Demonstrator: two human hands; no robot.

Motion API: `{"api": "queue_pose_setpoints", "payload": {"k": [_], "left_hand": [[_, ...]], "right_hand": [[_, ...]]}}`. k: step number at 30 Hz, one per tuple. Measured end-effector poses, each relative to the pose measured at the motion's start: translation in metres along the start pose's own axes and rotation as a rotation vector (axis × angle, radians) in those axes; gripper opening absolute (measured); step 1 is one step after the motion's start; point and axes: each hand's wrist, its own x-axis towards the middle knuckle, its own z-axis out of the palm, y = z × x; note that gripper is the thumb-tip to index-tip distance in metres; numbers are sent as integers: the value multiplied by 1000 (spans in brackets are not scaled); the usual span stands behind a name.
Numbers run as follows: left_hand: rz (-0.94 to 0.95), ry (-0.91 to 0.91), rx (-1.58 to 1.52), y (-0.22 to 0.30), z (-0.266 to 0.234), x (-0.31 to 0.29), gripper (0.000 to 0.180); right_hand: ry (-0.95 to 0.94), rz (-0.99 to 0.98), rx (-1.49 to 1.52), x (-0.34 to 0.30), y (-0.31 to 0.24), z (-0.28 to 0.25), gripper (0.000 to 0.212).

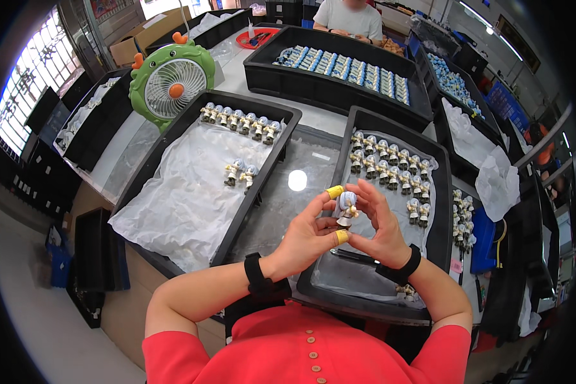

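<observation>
Both my hands hold one small figurine (347, 208) with a pale blue head and cream body, raised above the near end of the right black tray (446, 211). My left hand (310, 235) grips it from the left, with yellow finger covers on two fingertips. My right hand (379, 224) closes on it from the right. Rows of similar figurines (390, 168) stand on white paper at the far half of that tray. The left black tray (152, 168), lined with white paper, holds a row of figurines (239, 120) at its far end and two more figurines (240, 173) nearer the middle.
A green desk fan (171, 80) stands beyond the left tray. A large black bin (262, 64) holds rows of blue-and-white figurines (345, 66). Another person (348, 18) sits at the table's far side. More figurines (462, 214), a blue box (484, 240) and crumpled white paper (496, 182) lie right.
</observation>
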Motion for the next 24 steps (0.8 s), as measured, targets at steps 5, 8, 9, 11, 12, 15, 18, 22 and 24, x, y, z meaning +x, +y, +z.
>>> {"api": "queue_pose_setpoints", "payload": {"k": [5, 8, 9, 11, 12, 15, 18, 22, 24], "left_hand": [[-83, -51, -92, 10, 2, 2, 65], [-186, -63, -184, 12, -1, 2, 59], [-230, -63, -221, 12, -2, 2, 57], [-245, -65, -285, 11, -3, 3, 55], [-253, -66, -317, 11, -3, 4, 55], [-193, -54, -328, 10, -1, 3, 52], [-147, 126, -4, 10, 1, 3, 50], [-90, 3, 43, 5, -4, 3, 43], [-189, -20, -147, 7, -4, 2, 39]], "right_hand": [[18, 31, 69, 0, -1, 2, 85], [39, 86, 160, 0, 0, 2, 83], [46, 106, 191, 0, 0, 2, 82], [30, 116, 168, 0, 0, 1, 82], [23, 120, 157, 0, 0, 0, 82], [21, 101, 131, 0, -4, 1, 81], [1, -10, -223, 0, -12, 0, 81], [-33, -135, -377, 0, -32, 3, 83], [-23, -163, -359, 1, -34, 1, 86]]}}
